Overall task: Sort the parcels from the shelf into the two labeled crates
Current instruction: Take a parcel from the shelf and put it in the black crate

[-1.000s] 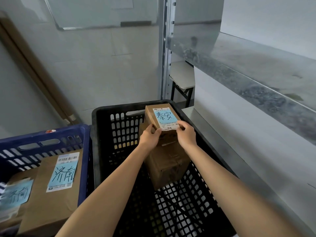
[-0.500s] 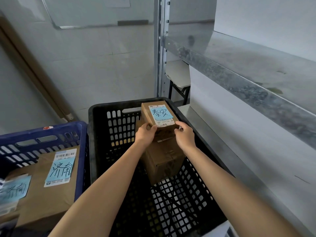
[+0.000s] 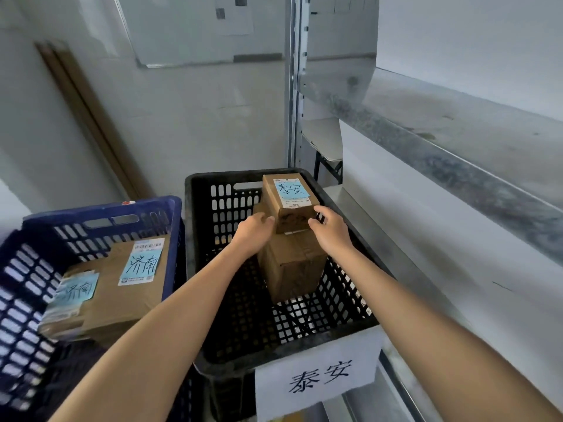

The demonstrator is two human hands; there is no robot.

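Grey wall behind; mid-frame, left hand and right hand clasp the small box by its near corners, its length pointing away, atop a larger box in the black crate.

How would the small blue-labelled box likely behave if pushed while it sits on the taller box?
The small box is probably stiff: its cardboard edges look crisp. Perched atop the taller box, it could slide or tip off into the black crate.
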